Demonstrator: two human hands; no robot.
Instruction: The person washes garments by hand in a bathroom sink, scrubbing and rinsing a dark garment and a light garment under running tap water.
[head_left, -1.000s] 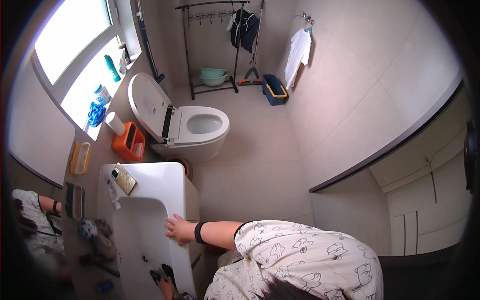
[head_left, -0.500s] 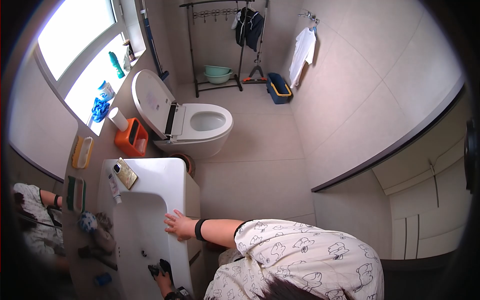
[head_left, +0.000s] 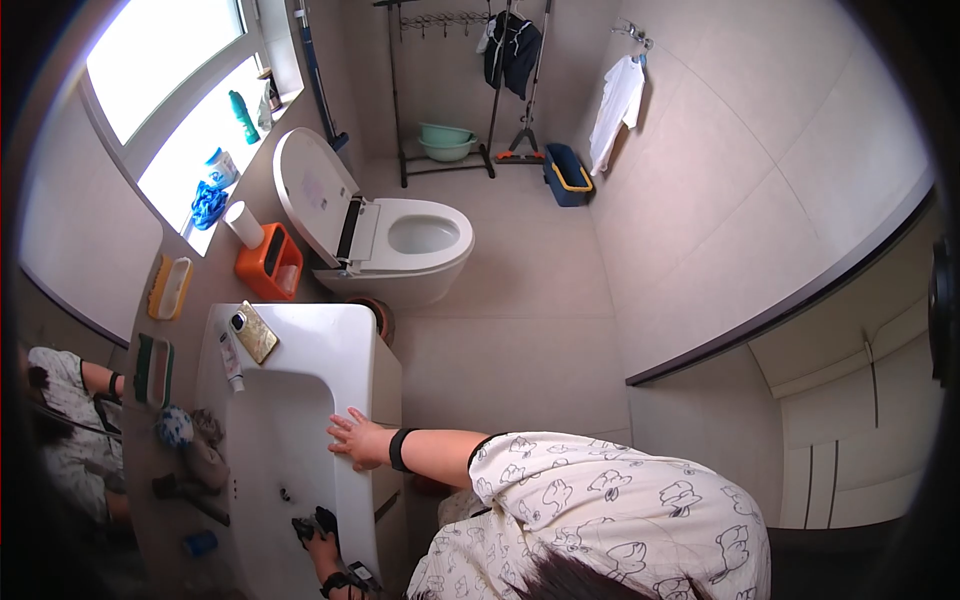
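Note:
My right hand (head_left: 360, 440) lies with spread fingers on the front rim of the white sink (head_left: 350, 345), a black band round its wrist. Down in the basin, near the bottom of the view, my left hand (head_left: 322, 550) is closed on a small black item (head_left: 315, 526), perhaps cloth; its exact shape is unclear. Just above that hand is the dark drain (head_left: 285, 494). A gold phone (head_left: 254, 333) and a white tube (head_left: 231, 362) lie on the sink's far left corner.
Brushes (head_left: 153, 370), a blue-and-white ball (head_left: 174, 427) and a blue object (head_left: 200, 543) line the wall side. Beyond the sink stand an orange holder (head_left: 270, 262), an open toilet (head_left: 423, 236), a clothes rack (head_left: 400, 110) and a blue bucket (head_left: 567, 176).
The whole view has shifted slightly. My left hand has moved a little up the basin with the black item, which looks more bunched. My right hand stays on the rim.

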